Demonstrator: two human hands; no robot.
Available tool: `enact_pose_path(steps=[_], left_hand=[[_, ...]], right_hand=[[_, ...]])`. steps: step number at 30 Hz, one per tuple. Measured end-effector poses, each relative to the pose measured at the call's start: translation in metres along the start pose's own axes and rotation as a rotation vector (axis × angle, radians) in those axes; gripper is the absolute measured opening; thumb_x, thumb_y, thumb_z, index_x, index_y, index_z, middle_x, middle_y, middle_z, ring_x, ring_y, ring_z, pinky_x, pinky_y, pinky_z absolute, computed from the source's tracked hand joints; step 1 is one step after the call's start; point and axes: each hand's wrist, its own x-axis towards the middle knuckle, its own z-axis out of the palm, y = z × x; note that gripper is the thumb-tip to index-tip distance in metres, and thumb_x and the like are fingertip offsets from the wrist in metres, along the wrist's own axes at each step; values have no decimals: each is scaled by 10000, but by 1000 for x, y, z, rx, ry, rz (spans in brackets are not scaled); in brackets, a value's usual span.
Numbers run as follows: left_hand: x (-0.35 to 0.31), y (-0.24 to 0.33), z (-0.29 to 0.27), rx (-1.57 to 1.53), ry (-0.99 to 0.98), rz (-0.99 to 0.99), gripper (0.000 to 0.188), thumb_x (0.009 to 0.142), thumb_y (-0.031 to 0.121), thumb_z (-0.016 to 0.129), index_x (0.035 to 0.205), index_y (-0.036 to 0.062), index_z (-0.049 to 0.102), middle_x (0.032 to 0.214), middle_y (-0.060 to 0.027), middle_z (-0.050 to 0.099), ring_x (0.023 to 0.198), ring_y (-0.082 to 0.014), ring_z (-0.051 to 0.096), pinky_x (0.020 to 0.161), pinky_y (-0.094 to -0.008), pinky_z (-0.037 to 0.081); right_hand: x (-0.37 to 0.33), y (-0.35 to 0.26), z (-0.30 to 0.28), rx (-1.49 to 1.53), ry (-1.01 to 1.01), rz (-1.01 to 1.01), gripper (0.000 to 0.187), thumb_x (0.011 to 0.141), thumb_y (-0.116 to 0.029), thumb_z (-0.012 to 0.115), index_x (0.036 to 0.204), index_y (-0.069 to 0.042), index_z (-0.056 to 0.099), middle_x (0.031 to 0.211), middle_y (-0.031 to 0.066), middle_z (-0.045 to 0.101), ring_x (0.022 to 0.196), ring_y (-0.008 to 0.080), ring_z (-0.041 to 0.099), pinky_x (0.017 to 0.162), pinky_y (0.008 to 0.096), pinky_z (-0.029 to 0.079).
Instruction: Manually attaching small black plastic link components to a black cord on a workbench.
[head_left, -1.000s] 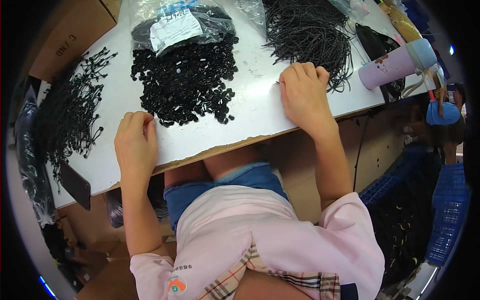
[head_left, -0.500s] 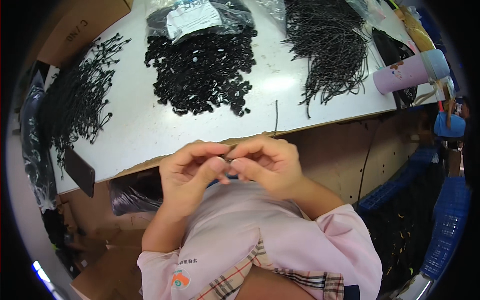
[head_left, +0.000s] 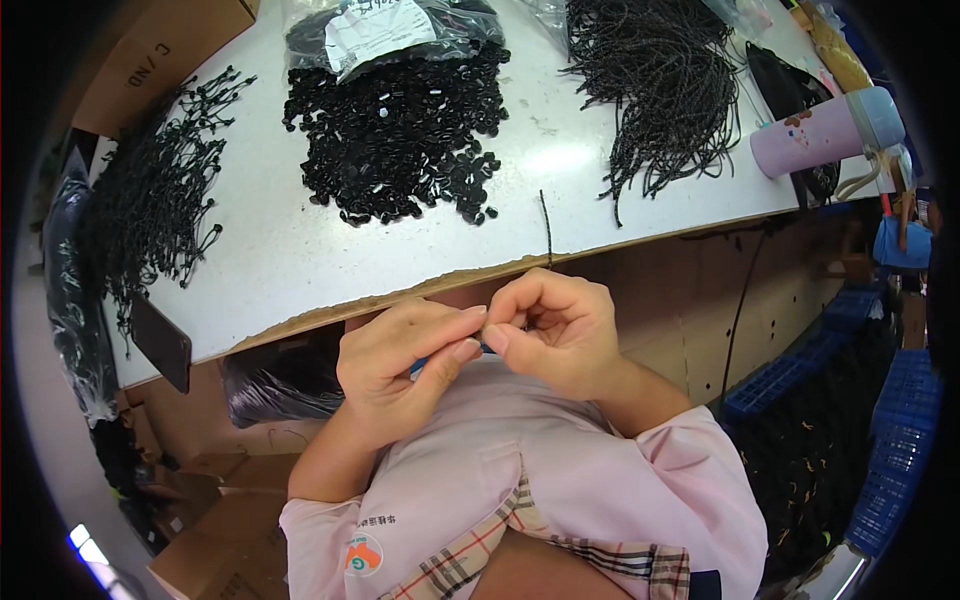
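Observation:
My left hand (head_left: 410, 358) and my right hand (head_left: 556, 336) meet in front of the table's near edge, fingertips nearly touching. A short black cord (head_left: 547, 230) rises from behind the curled fingers of my right hand, its free end over the tabletop. That hand's thumb and forefinger are pinched together. Thumb and fingers of my left hand also pinch, on something small and dark that the fingertips mostly hide. Beyond lie a heap of small shiny black pieces (head_left: 400, 150), a bundle of loose black cords (head_left: 665, 110) and, at left, a pile of looped black cords (head_left: 160, 190).
The white table (head_left: 290, 260) has a worn wooden front edge. A dark phone (head_left: 161, 343) overhangs its left corner. A lilac tumbler (head_left: 810, 137) lies at the right. Behind are a cardboard box (head_left: 165, 65) and a labelled plastic bag (head_left: 385, 40). Blue crates (head_left: 890, 450) stand lower right.
Both hands have shifted slightly right. My left hand has turned, its fingers now straighter and laid together toward the right fingertips. The cord's free end has moved a little left and up.

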Motion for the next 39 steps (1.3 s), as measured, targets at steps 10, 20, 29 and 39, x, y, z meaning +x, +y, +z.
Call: enact_pose_path(steps=[10,20,29,39], left_hand=[[-3,-4,4,-5,-6,43,288,696,-71,614,980,-25,601,768,-122,592,614,-125,564,513,-198,444],[-9,-8,8,-145,50,43,258,702,-56,624,958,-45,598,763,-125,592,588,-131,548,507,-207,431],[-10,-14,8,-121,75,102,254,681,-34,646,933,-35,613,759,-111,579,598,-141,521,515,-218,412],[-18,-11,6,70,200,213,125,796,98,563,876,3,550,952,-158,511,794,-230,559,685,-298,476]], right_hand=[[6,-4,-4,261,-120,113,58,791,-24,539,813,25,516,723,33,557,662,53,532,591,179,438],[1,2,3,390,-105,157,101,812,-48,541,869,25,502,761,36,556,686,64,545,631,189,468],[1,8,0,363,-126,138,126,796,-74,578,869,18,533,765,42,564,676,50,535,562,164,429],[2,7,3,360,-145,218,144,743,-25,580,874,18,539,723,55,574,550,64,515,469,189,403]])
